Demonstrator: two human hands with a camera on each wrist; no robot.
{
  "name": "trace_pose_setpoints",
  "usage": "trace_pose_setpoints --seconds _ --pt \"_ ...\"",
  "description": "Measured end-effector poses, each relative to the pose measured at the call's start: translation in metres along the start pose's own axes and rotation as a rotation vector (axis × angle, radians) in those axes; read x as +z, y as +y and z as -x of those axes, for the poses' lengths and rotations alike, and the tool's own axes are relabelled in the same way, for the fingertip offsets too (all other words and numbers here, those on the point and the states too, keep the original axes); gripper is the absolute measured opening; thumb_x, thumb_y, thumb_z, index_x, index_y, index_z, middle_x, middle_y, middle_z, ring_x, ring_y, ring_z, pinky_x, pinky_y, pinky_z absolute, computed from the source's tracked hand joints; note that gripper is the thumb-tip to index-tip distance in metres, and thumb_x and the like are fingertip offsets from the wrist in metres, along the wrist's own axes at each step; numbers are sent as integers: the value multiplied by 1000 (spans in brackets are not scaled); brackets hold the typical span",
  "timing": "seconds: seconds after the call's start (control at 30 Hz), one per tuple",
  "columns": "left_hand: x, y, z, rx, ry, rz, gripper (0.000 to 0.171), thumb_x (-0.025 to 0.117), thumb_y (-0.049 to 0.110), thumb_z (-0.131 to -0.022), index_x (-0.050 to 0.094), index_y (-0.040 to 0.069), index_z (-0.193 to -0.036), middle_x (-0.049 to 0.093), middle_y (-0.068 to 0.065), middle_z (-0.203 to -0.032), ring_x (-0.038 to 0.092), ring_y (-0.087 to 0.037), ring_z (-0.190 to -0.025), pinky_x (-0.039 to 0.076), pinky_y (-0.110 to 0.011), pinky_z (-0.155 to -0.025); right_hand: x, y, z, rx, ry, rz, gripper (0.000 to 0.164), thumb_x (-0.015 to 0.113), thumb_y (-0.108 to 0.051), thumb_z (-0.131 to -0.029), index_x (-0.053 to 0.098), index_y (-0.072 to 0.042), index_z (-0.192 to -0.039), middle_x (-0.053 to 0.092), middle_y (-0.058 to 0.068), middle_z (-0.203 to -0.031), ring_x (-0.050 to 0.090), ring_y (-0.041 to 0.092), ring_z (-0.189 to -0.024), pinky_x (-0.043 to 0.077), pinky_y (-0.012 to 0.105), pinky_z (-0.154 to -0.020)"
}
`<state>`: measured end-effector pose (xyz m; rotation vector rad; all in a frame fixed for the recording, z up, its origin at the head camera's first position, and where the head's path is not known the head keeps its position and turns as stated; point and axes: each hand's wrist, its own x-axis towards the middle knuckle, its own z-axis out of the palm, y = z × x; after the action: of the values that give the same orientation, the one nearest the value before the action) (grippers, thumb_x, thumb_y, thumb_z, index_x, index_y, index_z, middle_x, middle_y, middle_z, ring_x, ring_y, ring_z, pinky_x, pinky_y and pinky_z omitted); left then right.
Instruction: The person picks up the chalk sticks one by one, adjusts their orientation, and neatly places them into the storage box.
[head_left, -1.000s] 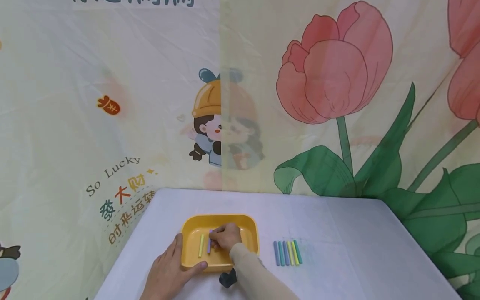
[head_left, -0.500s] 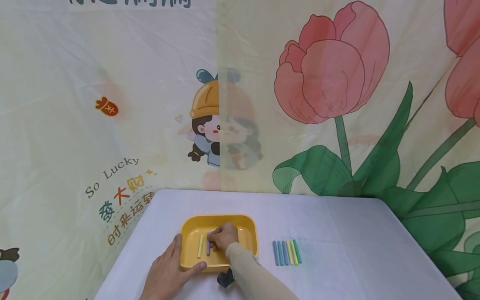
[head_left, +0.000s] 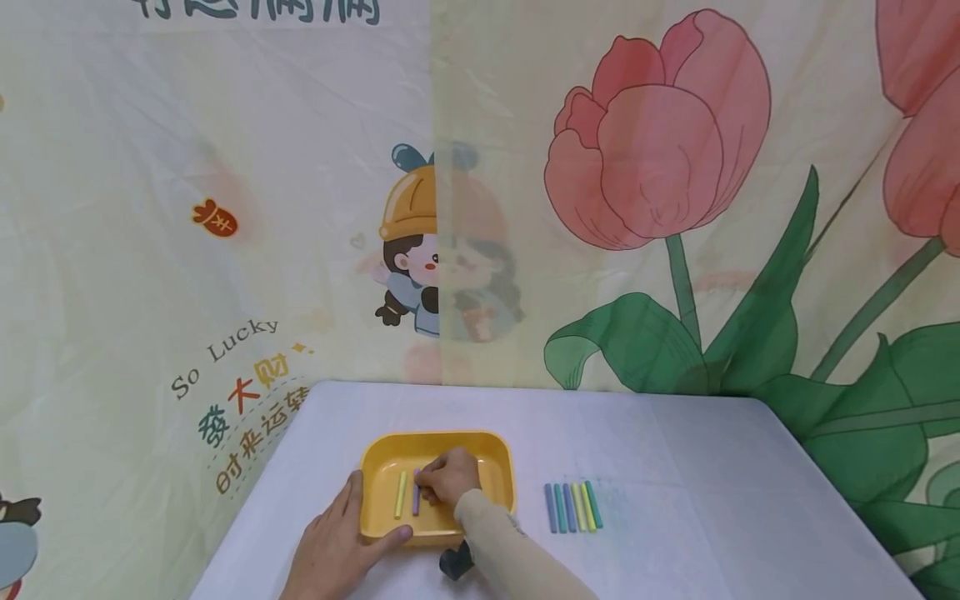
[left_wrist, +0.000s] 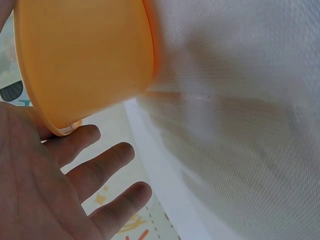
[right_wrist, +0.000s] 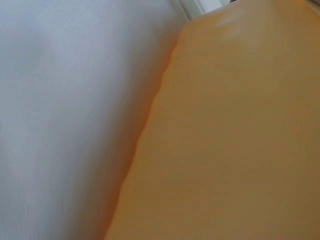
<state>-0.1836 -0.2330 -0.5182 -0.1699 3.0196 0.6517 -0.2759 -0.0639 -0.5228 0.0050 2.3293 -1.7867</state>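
Note:
A yellow tray (head_left: 495, 487) lies on the table, with a yellow chalk stick (head_left: 401, 495) and a purple chalk stick (head_left: 416, 498) side by side in its left half. My right hand (head_left: 450, 475) reaches into the tray and pinches the upper part of the purple stick between thumb and fingers. At the tray's left front corner rests my left hand (head_left: 337, 533), thumb along the front rim and fingers extended by the left side. In the left wrist view its fingers spread beside the tray's outer wall. The right wrist view shows only tray wall and cloth.
To the right of the tray, several chalk sticks (head_left: 573, 507) in blue, green, purple and yellow lie in a row on the white table (head_left: 712, 483). A black device (head_left: 455, 561) sits under my right sleeve. A printed curtain (head_left: 495, 208) hangs behind.
The right hand stays in the tray with the purple chalk stick, whose lower end has shifted slightly toward me. The left hand keeps its place; the view has moved a little.

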Motion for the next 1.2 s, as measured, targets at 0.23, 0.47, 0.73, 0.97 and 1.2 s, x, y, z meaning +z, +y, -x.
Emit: trace_pose_setpoints --seconds 0.23,0.47,0.73,0.97,1.2 --pt "1 0 -1 -17 -7 -2 139 49 94 -73 12 -9 -158 25 -32 -160 39 -50 -138 34 -66 -112 -12 2 -1 -40 12 84 8 82 -7 -83 75 -5 -79 70 7 -63 65 16 -54 57 25 -49" --pt "1 0 0 -17 -7 -6 140 50 94 -73 10 -10 -157 25 -33 -159 38 -51 -138 34 -65 -113 -27 4 5 -32 7 138 11 85 -16 -82 77 -8 -82 70 3 -68 66 15 -61 57 26 -55" --pt "2 1 0 -10 0 -12 140 49 94 -73 10 -11 -157 26 -34 -159 37 -52 -138 34 -65 -112 -39 2 13 -8 30 122 14 86 -17 -81 76 -9 -86 70 2 -71 66 14 -61 60 28 -57" --pt "3 -1 1 23 24 -18 138 50 93 -74 12 -11 -157 27 -33 -159 40 -53 -136 38 -65 -109 -56 -11 27 -54 9 104 16 85 -15 -81 76 -6 -90 72 2 -74 67 15 -63 61 28 -57" --pt "3 1 0 -2 3 -8 139 50 94 -73 11 -10 -157 24 -33 -159 39 -54 -136 37 -66 -110 -82 -17 41 -109 -11 81 19 85 -16 -82 76 -3 -92 73 3 -77 69 18 -67 63 30 -60"
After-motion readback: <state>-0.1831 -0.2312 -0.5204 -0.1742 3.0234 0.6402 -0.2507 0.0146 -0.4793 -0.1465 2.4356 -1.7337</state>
